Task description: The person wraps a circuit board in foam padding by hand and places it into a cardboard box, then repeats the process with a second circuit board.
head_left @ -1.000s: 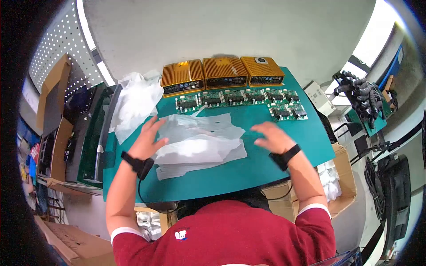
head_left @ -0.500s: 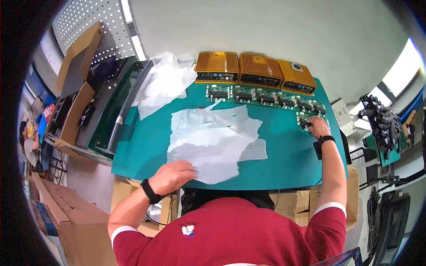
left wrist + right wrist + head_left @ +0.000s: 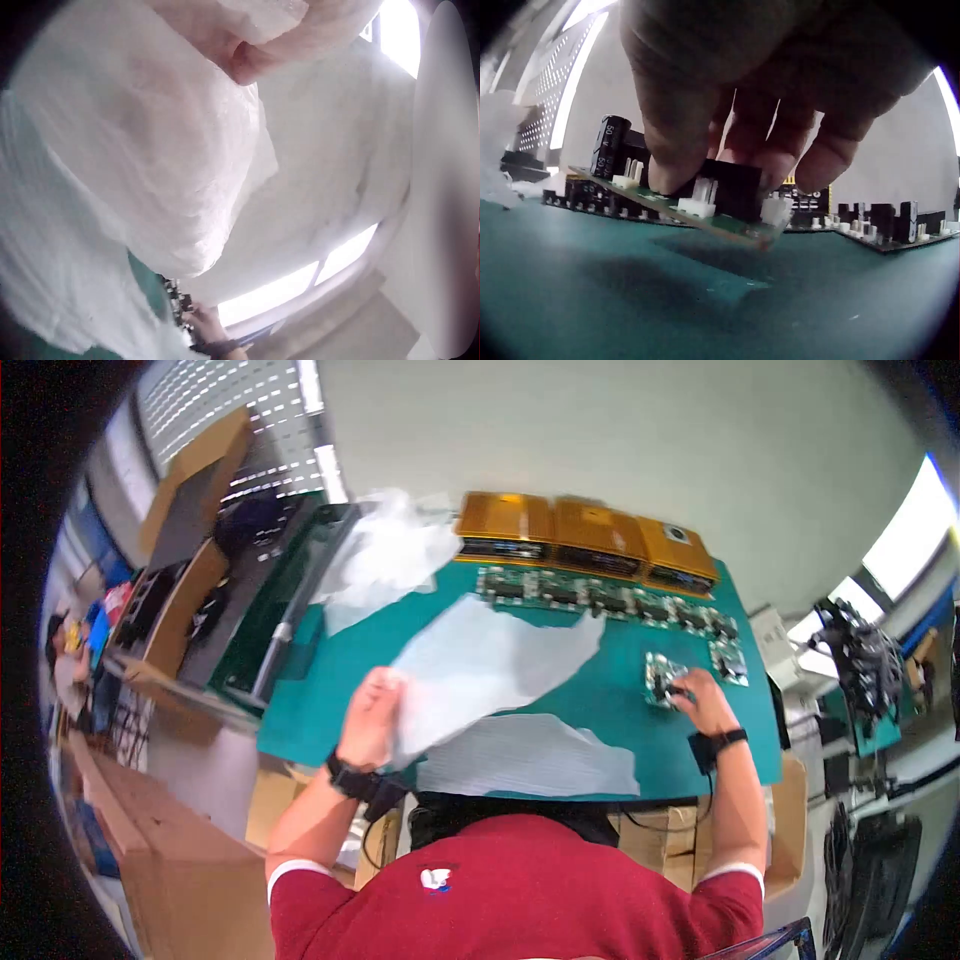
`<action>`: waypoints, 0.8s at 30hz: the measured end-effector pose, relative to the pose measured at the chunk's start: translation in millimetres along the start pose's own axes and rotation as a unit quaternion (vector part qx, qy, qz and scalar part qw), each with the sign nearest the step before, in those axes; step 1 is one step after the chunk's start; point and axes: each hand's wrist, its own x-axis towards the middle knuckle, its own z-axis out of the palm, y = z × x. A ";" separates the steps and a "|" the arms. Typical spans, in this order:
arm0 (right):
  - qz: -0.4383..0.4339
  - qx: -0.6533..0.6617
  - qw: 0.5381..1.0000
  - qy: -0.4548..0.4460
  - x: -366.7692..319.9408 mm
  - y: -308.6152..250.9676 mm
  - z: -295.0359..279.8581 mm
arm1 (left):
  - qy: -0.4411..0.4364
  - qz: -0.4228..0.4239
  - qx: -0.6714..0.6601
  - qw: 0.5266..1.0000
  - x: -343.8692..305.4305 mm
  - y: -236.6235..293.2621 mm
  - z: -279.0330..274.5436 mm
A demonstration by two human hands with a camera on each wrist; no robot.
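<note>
My left hand (image 3: 368,720) pinches the near left edge of a thin white foam sheet (image 3: 485,660), which is raised at a slant over the green table. A second white sheet (image 3: 530,758) lies flat near the front edge, below the raised one. My right hand (image 3: 710,705) grips a small green circuit board (image 3: 657,670) at a black component. In the right wrist view that board (image 3: 727,225) is tilted and off the table, with its shadow beneath. Another board (image 3: 730,662) lies just to its right. Farther back runs a row of several circuit boards (image 3: 610,603).
Three gold finned metal cases (image 3: 598,540) stand at the back of the table. Crumpled white sheets (image 3: 390,555) lie at the back left. Beside the table's left side is a cardboard box (image 3: 165,610) with a dark long panel (image 3: 310,595). Cardboard boxes (image 3: 787,820) sit below the front edge.
My left hand has lifted the upper foam sheet off the lower one. My right hand has taken a circuit board from the right-hand pair and brought it left and toward me.
</note>
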 end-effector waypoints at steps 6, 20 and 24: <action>0.012 -0.047 0.999 -0.019 0.9 -30.9 10.6 | -0.103 -0.009 0.062 0.993 -9.9 -11.4 -10.3; 0.041 -0.014 0.999 0.020 -4.7 -27.6 18.8 | -0.501 0.001 0.367 0.784 28.2 53.0 -11.7; 0.048 -0.011 0.999 0.020 -3.7 -29.5 19.3 | -0.504 0.149 0.521 0.673 5.8 19.0 -3.5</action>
